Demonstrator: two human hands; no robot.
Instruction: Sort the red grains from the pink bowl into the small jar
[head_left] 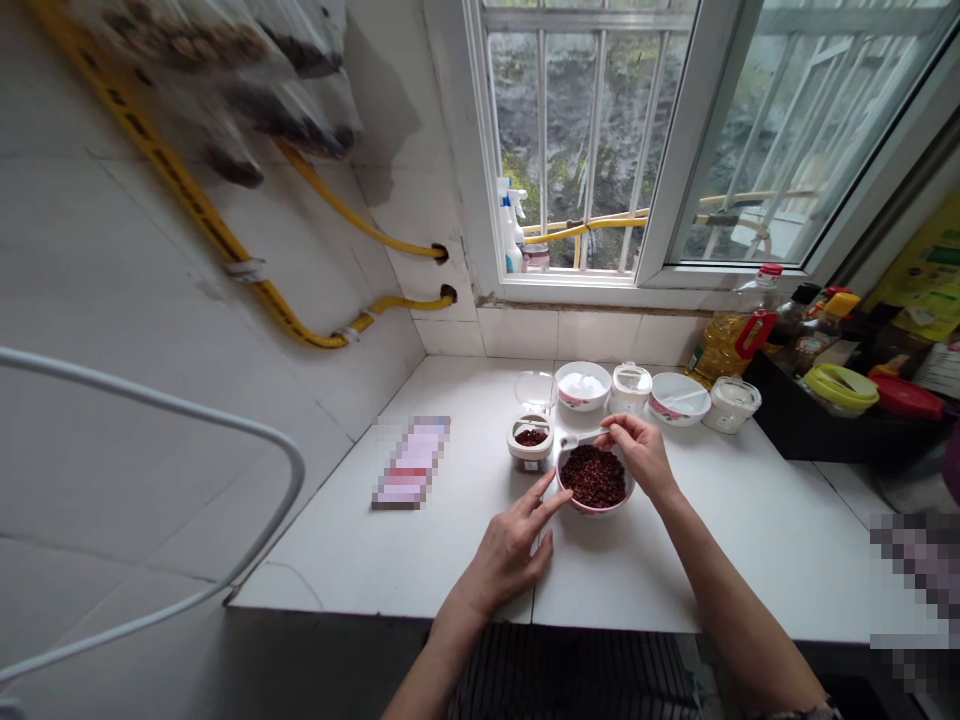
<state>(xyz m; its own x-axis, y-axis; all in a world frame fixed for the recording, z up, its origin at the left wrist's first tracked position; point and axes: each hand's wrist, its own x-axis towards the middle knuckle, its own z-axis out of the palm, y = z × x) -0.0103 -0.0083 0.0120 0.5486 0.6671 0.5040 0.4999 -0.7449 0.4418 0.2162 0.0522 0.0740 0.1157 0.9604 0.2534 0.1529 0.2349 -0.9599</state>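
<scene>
A bowl (595,511) full of small dark red-brown pieces stands near the middle of the white counter. My right hand (636,452) pinches the handle of a small white spoon (582,438), whose head is over the bowl's back left rim. Fingertips of my left hand (516,545) touch the bowl's left side, the fingers spread. Just left of the bowl is an open jar (531,463) with a white rim and similar dark red contents. Behind that jar lies a clear round lid (535,391).
Behind stand a bowl of white powder (583,386), a lidded jar (631,388), another bowl (679,399) and a second jar (733,405). Oil and sauce bottles (724,330) are at the back right, beside a black box (795,420). A blurred pink packet (412,463) lies left.
</scene>
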